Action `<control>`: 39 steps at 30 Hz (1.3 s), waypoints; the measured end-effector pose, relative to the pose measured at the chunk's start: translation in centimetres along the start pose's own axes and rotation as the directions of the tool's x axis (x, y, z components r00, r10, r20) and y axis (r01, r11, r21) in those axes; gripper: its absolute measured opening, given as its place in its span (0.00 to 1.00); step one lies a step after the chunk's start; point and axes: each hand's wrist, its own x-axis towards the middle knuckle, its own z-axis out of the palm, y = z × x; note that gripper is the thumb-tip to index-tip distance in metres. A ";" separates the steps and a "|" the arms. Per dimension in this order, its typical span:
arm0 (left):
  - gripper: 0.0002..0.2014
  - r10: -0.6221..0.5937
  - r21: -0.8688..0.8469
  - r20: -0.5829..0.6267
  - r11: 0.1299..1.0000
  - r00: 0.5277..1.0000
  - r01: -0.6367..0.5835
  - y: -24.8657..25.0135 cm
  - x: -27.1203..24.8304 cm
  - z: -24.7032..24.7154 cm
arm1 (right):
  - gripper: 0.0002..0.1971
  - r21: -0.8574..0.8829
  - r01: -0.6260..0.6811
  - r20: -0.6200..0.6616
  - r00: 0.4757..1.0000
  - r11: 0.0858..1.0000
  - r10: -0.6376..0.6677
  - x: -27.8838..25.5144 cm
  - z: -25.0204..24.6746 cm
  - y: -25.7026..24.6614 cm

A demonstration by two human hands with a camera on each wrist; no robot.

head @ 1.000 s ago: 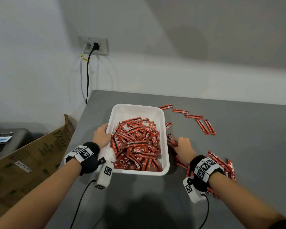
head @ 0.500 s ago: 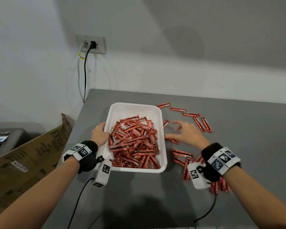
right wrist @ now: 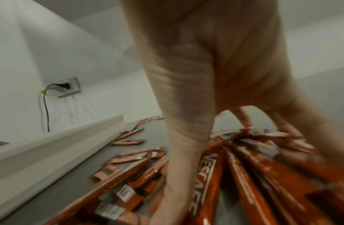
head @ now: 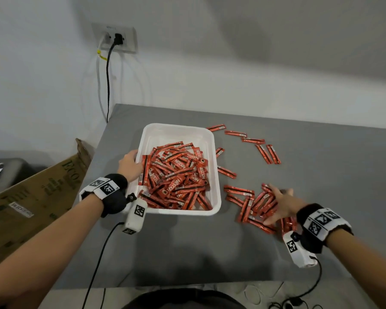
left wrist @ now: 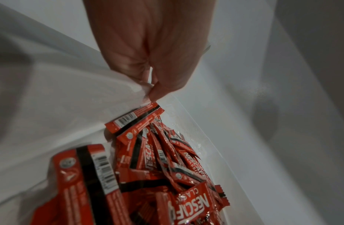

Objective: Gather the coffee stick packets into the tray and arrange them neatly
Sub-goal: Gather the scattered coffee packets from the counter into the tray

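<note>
White tray (head: 210,139) rim pinched by left hand (head: 129,165); right hand (head: 281,202) spread over packets (head: 252,204).

The head camera looks down and forward over the white tray (head: 206,139). Each wrist camera sits close along its hand — the left inside the tray, the right beside it, low.

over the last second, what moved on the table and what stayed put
The right hand swung from beside the tray out to the far loose packets, then came back toward the person and now rests spread over the cluster of packets right of the tray, its grip around them not clearly closed. The left hand stayed on the tray's left rim. The tray, its pile and the far row of packets look unchanged.
</note>
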 end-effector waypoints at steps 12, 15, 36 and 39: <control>0.20 -0.016 -0.046 0.009 0.999 1.000 0.017 0.1 -0.6 0.0 | 0.14 0.319 0.447 -0.299 0.884 0.836 -0.359 -0.5 -0.4 -8.5; 0.21 -0.016 -0.053 0.002 0.998 1.000 0.016 0.2 -0.7 0.0 | 0.09 0.326 0.475 -0.314 0.870 0.818 -0.380 -0.7 -1.1 -8.9; 0.21 -0.024 -0.008 -0.004 1.000 1.000 0.024 0.2 -0.7 0.0 | 0.23 0.182 0.629 -0.458 0.734 0.756 -0.501 -6.2 -7.9 -12.8; 0.20 -0.020 -0.019 -0.002 1.000 1.000 0.020 0.2 -0.6 -0.3 | 0.35 0.062 0.442 -0.237 0.878 0.895 -0.417 -5.7 -4.5 -9.8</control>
